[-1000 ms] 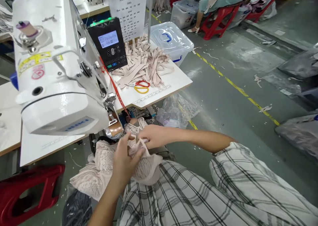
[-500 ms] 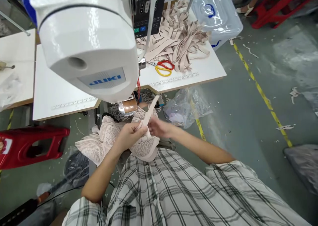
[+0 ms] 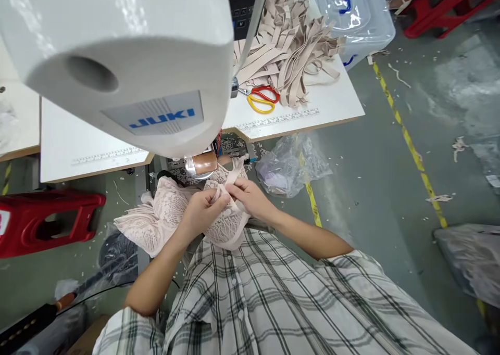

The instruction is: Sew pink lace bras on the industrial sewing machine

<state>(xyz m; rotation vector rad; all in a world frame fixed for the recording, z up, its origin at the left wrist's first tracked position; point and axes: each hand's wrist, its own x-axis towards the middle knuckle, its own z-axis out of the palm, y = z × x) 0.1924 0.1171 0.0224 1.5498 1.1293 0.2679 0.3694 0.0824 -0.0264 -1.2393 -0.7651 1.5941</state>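
In the head view, a pale pink lace bra (image 3: 225,229) hangs over my lap, just below the sewing machine head (image 3: 167,105). My left hand (image 3: 203,210) is closed in a pinch at the bra's upper edge, where a pale strap (image 3: 233,176) crosses it. Close beside it, my right hand (image 3: 252,199) pinches the same strap between thumb and fingers. Both hands' fingertips almost meet, and the exact spot they grip is partly covered. More lace cups (image 3: 150,219) lie bunched to the left of my left forearm.
On the white table (image 3: 336,102) lie a heap of beige straps (image 3: 292,48) and scissors with red and yellow handles (image 3: 262,101). A clear plastic box (image 3: 363,27) stands behind. A red stool (image 3: 74,209) is at left, a plastic bag (image 3: 291,165) on the floor.
My right hand, blurred beside the strap before, has closed on it. The strap's end, which stuck up freely, is now bent over between my hands. The view has shifted nearer the machine head.
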